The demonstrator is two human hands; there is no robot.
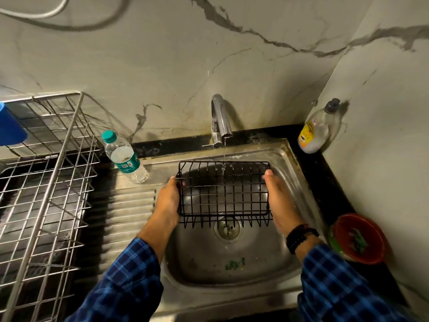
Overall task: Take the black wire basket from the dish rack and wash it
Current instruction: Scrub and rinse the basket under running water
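Neither bottle gives me a brand to read: the clear water bottle [124,156] with the teal cap has a teal label with print too small to make out, and the soap bottle [315,129] in the corner has a yellow label that is just as illegible. The black wire basket [224,191] is held over the steel sink [255,263], under a thin stream from the one tap [220,119]. The left hand [168,198] grips its left end and the right hand [277,201] its right end. Each thumb lies on the rim, while the fingers are curled out of sight behind the wire. The right wrist wears a dark band [299,237]. The single dish rack [46,182] runs off the left edge, as does something blue [10,129] on it. One red bowl [362,238] sits on the black tabletop [325,173], with blurred green bits inside.
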